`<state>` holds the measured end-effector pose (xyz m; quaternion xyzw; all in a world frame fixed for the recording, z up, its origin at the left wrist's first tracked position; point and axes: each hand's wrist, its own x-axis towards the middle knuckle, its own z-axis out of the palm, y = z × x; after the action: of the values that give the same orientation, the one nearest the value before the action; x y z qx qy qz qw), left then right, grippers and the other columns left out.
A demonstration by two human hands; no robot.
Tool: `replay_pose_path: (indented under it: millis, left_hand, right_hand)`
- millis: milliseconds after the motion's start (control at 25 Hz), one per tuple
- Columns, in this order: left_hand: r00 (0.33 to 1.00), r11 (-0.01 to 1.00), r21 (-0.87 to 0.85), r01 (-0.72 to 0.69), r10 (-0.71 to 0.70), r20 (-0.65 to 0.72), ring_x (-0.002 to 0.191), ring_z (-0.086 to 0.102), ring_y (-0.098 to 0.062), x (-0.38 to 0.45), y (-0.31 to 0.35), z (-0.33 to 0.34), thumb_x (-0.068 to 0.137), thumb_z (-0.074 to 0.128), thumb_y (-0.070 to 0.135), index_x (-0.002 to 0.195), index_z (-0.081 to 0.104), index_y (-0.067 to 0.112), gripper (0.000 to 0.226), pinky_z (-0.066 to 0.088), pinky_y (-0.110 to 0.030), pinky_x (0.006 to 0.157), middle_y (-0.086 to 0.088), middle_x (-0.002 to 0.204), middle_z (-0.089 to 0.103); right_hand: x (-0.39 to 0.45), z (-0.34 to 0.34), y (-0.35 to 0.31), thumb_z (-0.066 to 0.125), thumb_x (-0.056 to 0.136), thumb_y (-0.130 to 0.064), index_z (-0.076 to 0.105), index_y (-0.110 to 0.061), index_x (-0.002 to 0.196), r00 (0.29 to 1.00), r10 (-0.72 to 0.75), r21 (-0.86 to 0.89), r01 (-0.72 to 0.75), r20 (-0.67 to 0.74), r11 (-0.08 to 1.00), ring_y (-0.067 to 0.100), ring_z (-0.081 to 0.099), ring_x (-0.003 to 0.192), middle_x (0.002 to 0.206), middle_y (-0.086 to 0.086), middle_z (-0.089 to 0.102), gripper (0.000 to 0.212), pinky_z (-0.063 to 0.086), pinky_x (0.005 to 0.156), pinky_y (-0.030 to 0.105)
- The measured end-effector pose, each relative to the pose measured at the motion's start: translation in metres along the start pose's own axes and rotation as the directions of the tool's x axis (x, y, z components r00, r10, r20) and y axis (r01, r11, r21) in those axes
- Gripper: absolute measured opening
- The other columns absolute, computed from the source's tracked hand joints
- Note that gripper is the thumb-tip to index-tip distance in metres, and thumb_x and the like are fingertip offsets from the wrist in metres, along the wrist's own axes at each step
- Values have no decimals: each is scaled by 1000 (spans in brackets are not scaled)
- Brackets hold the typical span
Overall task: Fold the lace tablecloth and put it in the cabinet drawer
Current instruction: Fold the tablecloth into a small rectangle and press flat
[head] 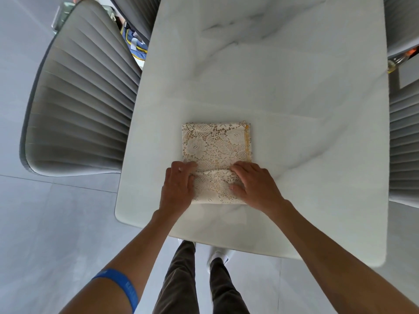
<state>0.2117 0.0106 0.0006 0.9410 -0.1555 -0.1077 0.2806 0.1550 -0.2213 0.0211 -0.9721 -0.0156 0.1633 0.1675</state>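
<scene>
The cream lace tablecloth (215,146) lies folded into a narrow rectangle on the white marble table (294,109), near its front edge. Its near end is turned up and over into a flap. My left hand (178,186) grips the left side of that flap, fingers curled on the lace. On the flap's right side my right hand (255,184) holds the cloth, thumb against the fabric. A yellow hem runs down the cloth's right edge. No cabinet or drawer is in view.
A grey ribbed chair (79,98) stands to the left of the table, and another grey chair (405,143) stands at the right edge. My legs show below the table's front edge, on a pale grey floor (56,223).
</scene>
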Motion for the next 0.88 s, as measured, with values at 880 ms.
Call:
replay_pose_path:
  millis: [880]
  left_hand:
    - [926,895,274,-352,291,239,145,25,-27,27,-7,12,97,43,46,134,48,23,44,25,-48,116,-9,156,31]
  right_hand:
    - [81,-24,1,56,90,-15,55,-9,120,950,-28,-119,-10,-312,993,31,53,119,131,12,55,31,43,98,46]
